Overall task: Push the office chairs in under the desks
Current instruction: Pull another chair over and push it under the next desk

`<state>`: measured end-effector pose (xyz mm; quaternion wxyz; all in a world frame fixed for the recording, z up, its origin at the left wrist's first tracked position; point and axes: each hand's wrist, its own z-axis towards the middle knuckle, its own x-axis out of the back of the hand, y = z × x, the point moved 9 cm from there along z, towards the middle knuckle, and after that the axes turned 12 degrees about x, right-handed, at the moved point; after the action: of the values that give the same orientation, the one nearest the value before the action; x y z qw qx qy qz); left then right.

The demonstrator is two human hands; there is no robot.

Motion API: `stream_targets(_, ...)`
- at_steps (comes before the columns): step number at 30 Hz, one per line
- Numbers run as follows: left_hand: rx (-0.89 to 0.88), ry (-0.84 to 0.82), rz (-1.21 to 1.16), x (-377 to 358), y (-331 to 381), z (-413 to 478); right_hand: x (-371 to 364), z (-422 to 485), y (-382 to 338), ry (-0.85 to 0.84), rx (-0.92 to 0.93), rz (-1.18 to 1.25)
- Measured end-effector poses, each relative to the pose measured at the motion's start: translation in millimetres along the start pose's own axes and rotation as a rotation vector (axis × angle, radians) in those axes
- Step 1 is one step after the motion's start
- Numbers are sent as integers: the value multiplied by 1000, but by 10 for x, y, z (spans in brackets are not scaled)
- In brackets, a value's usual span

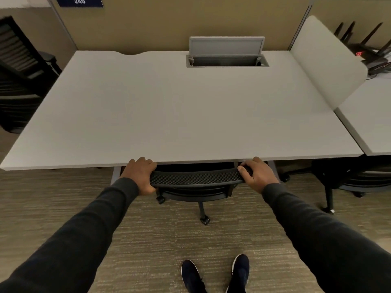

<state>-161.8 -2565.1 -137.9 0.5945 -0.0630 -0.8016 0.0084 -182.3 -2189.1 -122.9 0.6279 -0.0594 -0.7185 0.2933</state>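
Observation:
A black mesh-backed office chair (194, 178) stands tucked against the front edge of a pale grey desk (173, 115), its seat hidden under the top. My left hand (140, 174) grips the left end of the chair's top rail. My right hand (257, 173) grips the right end. Both hands sit right at the desk's front edge. One chair leg with a caster (204, 219) sticks out toward my feet on the carpet.
A second black chair (355, 180) sits under the neighbouring desk (372, 123) at right, behind a white divider panel (325, 60). Another dark chair (19, 66) stands at far left. A cable hatch (226, 60) is open at the desk's back. A black router (374, 56) lies far right.

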Motion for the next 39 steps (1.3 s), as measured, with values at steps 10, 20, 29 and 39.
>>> stream_targets(10, -44, 6, -48, -93, -106, -306, -114, -150, -117, 42, 26, 53)
stream_targets(20, -7, 44, 7, 139, -384, -140, -121, 181, -279, -1, 71, 17)
stream_targets(29, 9, 37, 32, 176, -391, -9, -94, 383, -253, -42, 84, -18)
stream_targets(39, -18, 23, 54, 92, -339, -79, -147, 281, -244, -75, -4, -67)
